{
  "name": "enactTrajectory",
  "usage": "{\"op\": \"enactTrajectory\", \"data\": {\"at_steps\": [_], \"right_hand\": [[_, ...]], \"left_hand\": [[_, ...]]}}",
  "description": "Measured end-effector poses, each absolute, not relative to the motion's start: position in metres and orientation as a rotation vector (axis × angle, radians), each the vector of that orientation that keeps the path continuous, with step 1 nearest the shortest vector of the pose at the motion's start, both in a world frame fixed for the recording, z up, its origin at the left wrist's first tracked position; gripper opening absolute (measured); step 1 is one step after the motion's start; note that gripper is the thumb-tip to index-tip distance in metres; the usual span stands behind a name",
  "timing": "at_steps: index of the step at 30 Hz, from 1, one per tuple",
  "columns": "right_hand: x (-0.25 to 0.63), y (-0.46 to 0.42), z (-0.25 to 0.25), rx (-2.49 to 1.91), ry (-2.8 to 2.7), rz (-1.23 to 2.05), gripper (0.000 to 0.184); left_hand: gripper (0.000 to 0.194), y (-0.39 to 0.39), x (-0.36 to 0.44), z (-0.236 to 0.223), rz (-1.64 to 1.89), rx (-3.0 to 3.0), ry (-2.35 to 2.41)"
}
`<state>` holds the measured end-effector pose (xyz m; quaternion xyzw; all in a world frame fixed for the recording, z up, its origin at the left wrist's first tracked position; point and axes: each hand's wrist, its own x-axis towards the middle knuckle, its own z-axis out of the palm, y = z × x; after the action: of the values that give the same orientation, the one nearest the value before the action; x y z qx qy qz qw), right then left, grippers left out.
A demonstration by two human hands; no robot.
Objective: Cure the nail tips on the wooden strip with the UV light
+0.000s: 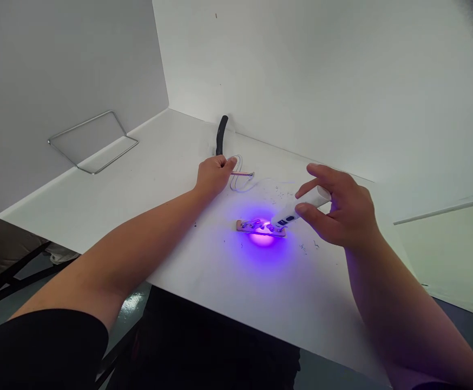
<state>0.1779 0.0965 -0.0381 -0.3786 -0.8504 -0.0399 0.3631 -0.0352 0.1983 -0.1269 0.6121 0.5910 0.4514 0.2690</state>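
Observation:
My right hand (340, 208) grips a white handheld UV lamp (313, 201), thumb on the near side and fingers on the far side. Its small dark buttons face up, and its front end points down at a narrow wooden strip (240, 226). Several small shiny pieces (262, 226) stand in a row on that strip, lit purple by the lamp. Farther left, my left hand (215, 174) is closed at the end of a thin pinkish rod (241, 174) with a silvery tip. Part of the rod is hidden by the fingers.
A black curved tube (221, 132) rises just behind my left hand. Thin pale cable (236, 187) loops beside it on the white table (171, 157). A bent metal wire frame (94, 172) leans on the left wall. Small dark specks (302, 248) lie scattered around the strip.

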Motion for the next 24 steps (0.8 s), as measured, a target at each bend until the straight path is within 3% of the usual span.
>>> {"op": "enactTrajectory", "data": {"at_steps": [24], "right_hand": [[0.1770,0.0972,-0.0386,-0.972,-2.068,-0.008,0.064]], "left_hand": [[0.041,0.1997,-0.0360,-0.1272,1.223,1.629,1.551]]}}
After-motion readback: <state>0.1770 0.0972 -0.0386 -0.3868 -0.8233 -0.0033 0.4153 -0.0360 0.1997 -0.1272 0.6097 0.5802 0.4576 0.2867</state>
